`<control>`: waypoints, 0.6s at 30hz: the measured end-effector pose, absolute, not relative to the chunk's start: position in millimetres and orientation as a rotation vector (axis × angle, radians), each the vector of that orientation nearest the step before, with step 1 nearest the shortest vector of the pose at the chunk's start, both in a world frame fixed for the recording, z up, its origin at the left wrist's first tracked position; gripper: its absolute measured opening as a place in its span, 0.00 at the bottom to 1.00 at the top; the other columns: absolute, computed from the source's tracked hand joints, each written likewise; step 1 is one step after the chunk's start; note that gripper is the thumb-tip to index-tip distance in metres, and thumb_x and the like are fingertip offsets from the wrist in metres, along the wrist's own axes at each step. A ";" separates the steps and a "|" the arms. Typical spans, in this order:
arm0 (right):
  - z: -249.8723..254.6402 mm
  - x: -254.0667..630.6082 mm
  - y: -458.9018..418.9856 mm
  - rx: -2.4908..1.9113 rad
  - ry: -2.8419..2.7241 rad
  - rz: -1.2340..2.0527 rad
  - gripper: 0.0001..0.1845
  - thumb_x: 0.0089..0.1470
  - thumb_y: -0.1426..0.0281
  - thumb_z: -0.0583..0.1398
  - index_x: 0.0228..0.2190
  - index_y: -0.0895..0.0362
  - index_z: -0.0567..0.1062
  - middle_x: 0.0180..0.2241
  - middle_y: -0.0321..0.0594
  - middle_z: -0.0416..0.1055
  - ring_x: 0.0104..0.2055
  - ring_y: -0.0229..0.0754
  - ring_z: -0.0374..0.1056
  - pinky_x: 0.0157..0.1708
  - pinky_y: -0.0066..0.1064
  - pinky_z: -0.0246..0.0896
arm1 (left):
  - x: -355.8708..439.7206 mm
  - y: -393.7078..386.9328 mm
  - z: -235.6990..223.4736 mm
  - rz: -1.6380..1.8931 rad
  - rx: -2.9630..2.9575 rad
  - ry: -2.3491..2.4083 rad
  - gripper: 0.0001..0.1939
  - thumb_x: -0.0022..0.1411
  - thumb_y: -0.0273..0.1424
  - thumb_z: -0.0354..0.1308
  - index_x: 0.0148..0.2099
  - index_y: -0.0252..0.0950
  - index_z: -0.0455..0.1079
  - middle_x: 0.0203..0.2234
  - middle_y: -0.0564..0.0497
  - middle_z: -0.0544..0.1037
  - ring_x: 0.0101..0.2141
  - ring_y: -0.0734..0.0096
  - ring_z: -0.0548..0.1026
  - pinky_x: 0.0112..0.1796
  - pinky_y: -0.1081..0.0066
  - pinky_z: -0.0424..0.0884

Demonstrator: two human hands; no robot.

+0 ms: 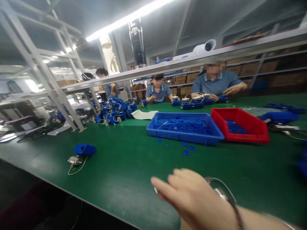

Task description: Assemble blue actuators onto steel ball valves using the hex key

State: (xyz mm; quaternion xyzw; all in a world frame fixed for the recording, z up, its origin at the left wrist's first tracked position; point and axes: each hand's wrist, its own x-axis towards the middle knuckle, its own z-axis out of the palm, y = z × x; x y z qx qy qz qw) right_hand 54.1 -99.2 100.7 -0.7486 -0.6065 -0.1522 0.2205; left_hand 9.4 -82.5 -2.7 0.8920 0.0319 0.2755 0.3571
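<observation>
My right hand (192, 195) reaches in from the lower right, back side up and slightly blurred. One digit points left, and the other fingers curl under the palm, so whatever they hold, if anything, is hidden. Partly covered by the wrist is a silver metal fitting (221, 193) with a thin grey cable. My left hand is out of view. On the left of the green table lies a blue housing (84, 149) with a round metal fitting (75, 160) and a looped cable beside it. Several small blue rings (186, 152) lie beyond my hand.
A blue tray (184, 136) of small blue parts stands beside a red bin (244, 135) holding more. A heap of blue housings (115, 110) and a paper sheet (145, 114) lie further back. Co-workers (157, 91) sit across the table under a raised shelf (153, 71).
</observation>
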 end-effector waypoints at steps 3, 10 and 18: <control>132.6 119.4 -59.0 -2.371 -1.331 -0.102 0.12 0.59 0.70 0.55 0.38 0.59 0.78 0.36 0.48 0.73 0.40 0.48 0.68 0.40 0.35 0.62 | 12.4 -79.3 -6.3 0.672 2.206 0.007 0.32 0.35 0.39 0.67 0.47 0.38 0.73 0.54 0.44 0.66 0.51 0.48 0.69 0.51 0.56 0.70; 68.8 235.7 -134.4 -2.498 -0.700 0.250 0.24 0.46 0.80 0.52 0.45 0.66 0.75 0.35 0.44 0.76 0.34 0.39 0.71 0.34 0.24 0.64 | 7.3 -74.3 -1.9 0.623 2.194 -0.048 0.32 0.32 0.30 0.70 0.46 0.45 0.71 0.58 0.44 0.60 0.53 0.45 0.66 0.50 0.48 0.68; -3.1 96.9 -314.9 -2.475 -0.271 -0.052 0.28 0.55 0.49 0.46 0.20 0.53 0.73 0.23 0.44 0.72 0.29 0.49 0.70 0.28 0.35 0.67 | 5.4 -78.6 -1.1 0.683 2.223 -0.036 0.32 0.34 0.27 0.69 0.46 0.45 0.70 0.58 0.44 0.58 0.52 0.46 0.67 0.47 0.47 0.70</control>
